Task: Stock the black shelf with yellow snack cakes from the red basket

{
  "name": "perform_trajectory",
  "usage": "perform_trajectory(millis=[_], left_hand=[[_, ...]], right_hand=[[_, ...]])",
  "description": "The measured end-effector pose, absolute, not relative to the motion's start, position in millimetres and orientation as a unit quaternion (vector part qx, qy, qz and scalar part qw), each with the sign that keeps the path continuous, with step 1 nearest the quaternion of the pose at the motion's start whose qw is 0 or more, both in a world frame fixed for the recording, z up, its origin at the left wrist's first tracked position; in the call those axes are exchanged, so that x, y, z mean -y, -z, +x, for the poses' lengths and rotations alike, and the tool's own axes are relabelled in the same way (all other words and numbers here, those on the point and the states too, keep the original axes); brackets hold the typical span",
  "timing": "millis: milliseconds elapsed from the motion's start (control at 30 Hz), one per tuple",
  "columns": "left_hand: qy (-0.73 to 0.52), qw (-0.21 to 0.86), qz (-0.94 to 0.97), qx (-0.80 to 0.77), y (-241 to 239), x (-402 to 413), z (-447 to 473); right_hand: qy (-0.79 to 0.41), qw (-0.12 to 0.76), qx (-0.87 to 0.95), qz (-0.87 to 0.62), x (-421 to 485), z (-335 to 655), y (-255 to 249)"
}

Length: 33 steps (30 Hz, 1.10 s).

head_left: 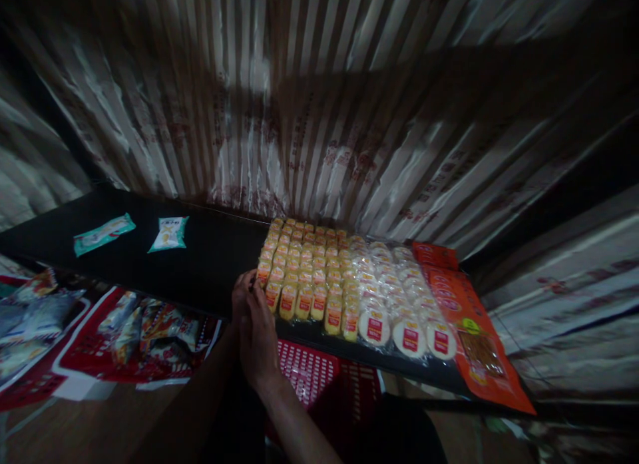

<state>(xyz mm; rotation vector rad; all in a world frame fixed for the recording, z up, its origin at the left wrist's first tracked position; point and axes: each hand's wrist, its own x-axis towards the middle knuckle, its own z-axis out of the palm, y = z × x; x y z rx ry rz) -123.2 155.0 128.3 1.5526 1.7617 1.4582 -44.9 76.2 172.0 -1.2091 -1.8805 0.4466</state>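
My left hand (241, 295) and my right hand (259, 341) are close together at the left edge of a block of small yellow wrapped cakes (302, 301). Fingers of the right hand stretch forward, overlapping the left hand and lying against the nearest cakes. The left hand is partly covered, its visible fingers extended beside the same edge; neither hand is seen gripping a pack. To the right, round white wrapped cakes (410, 337) stand in rows. Orange snack bags (476, 341) overlap at the right end.
The black shelf (214, 254) also bears a long green-and-white packet (104, 235) and a smaller packet (168, 234). Below are a red basket of snack bags (80, 357) and another red basket (309, 374). Striped, wrinkled sheeting (299, 118) rises behind.
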Motion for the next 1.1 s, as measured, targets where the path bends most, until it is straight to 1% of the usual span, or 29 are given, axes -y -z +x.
perform_trajectory(millis=[133,333,467,567,700,900,1100], left_hand=[[-0.504,0.197,0.536,-0.648,-128.0,-157.8,-120.9],[-0.499,0.117,0.541,-0.667,-109.6,-163.1,-119.6],[-0.497,0.07,0.547,-0.67,-102.1,-166.2,-120.6],[-0.492,0.062,0.559,-0.665,-102.5,-165.5,-120.8],[-0.486,0.074,0.575,-0.654,-103.7,-163.8,-119.4],[-0.499,0.048,0.577,-0.644,-97.1,-164.9,-119.4],[-0.477,0.044,0.606,-0.634,-91.1,-166.0,-113.8]], right_hand=[[-0.124,0.391,0.757,-0.509,-71.9,-31.8,-165.8],[0.006,0.352,0.771,-0.53,-71.8,-12.1,-147.5],[0.047,0.311,0.78,-0.54,-78.1,-0.5,-139.5],[0.072,0.293,0.783,-0.544,-85.8,5.4,-137.6],[0.089,0.279,0.79,-0.538,-97.3,9.7,-138.7],[0.075,0.273,0.795,-0.536,-105.8,13.2,-141.9],[0.073,0.276,0.798,-0.53,-107.4,16.4,-140.0]])
